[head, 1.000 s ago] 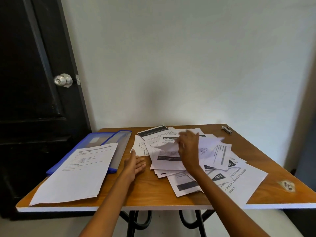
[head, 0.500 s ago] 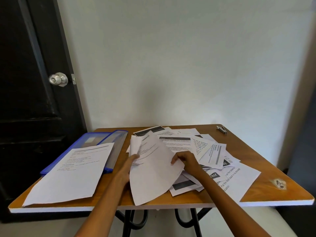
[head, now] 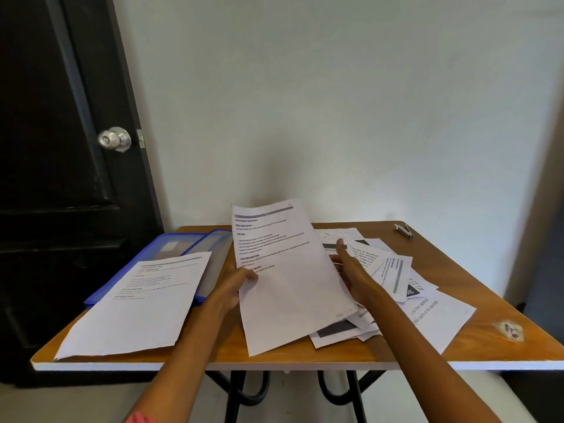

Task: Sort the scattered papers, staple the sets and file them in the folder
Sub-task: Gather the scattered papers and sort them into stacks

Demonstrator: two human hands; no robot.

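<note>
Left grip [head: 235, 285] pinches sheet's [head: 287, 279] left edge; right hand [head: 351, 270] behind.

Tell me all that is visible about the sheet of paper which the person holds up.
The held sheet is white printed paper with a grey bar on top and bold headings such as "TASK DESCRIPTION". It is lifted and tilted, its lower half blank. The left hand pinches its left edge; the right hand supports its right edge. It hangs over the scattered papers.
</note>
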